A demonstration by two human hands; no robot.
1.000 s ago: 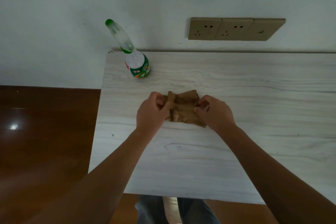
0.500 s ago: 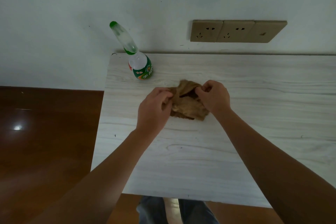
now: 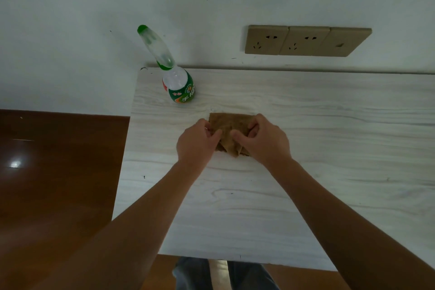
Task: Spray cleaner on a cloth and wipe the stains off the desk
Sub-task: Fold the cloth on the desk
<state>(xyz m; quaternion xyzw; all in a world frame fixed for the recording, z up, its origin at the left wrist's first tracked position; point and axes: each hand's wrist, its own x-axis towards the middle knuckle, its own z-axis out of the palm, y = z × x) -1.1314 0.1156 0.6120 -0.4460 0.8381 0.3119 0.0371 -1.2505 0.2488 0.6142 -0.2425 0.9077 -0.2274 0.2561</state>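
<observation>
Folding the brown cloth looks like the step in hand. The left hand pinches its left edge and the right hand its right, fingers curled into the fabric. The cloth lies on the pale surface, under and just beyond the fingertips. To do it well, I would line the edges up and press a flat, thick pad before reaching for the spray bottle, which stands upright beyond the left fingers, apart from them. Its green label carries white characters and an orange patch; I cannot read them surely.
</observation>
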